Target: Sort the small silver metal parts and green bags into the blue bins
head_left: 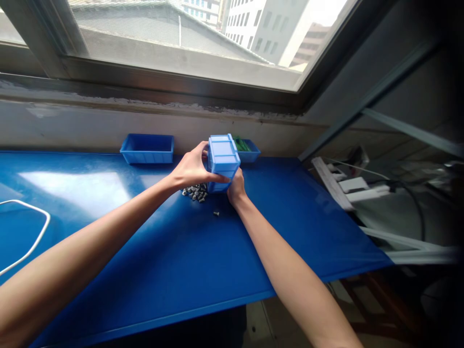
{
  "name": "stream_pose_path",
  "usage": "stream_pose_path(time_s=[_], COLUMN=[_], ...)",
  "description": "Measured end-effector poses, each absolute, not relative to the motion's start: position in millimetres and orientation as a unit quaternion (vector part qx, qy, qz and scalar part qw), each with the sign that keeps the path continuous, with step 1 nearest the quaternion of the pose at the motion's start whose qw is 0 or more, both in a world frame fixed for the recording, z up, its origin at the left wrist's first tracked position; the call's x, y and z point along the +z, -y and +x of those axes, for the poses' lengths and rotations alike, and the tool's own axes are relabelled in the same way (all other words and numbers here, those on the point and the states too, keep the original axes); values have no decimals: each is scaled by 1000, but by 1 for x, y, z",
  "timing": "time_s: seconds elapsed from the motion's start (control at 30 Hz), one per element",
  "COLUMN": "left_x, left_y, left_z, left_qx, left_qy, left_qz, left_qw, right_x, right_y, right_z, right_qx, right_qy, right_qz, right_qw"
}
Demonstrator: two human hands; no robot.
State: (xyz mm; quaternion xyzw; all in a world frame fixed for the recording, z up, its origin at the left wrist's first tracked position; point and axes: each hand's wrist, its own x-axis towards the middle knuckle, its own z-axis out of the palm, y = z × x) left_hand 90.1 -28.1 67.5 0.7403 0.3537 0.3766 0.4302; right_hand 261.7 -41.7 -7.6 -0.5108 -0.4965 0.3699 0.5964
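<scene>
A light blue plastic bin (223,153) is held tilted above the table, its underside and outer wall turned toward me. My left hand (194,164) grips its left side, thumb along the near wall. On the right side my right hand (237,186) holds it low, with most of the fingers hidden behind the bin. Beneath and left of the bin lies a pile of small dark metal screws (196,192). One loose screw (216,213) rests apart, nearer to me. The inside of the held bin is hidden from view.
A blue bin (147,155) stands against the wall at left. Behind the held bin, another blue bin (253,153) contains green pieces (240,143). A white cable (45,227) curves over the blue table (163,280) at far left. Metal frame bars rise at right.
</scene>
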Motion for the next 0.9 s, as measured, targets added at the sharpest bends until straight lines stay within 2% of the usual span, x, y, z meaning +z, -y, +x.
stream_pose_path(time_s=[0.37,0.53,0.9], left_x=[66,69,80], left_y=[29,31,33], left_z=[92,92,91], left_qx=[377,386,392], left_qy=[-356,-349,-352], left_qz=[743,742,728], left_qw=[423,422,438], right_x=[5,2,-3], right_y=[48,47,49], right_z=[273,274,272], right_qx=[248,246,241], right_qy=[551,593,601], right_qz=[-595,-582,-579], right_qw=[530,499,496])
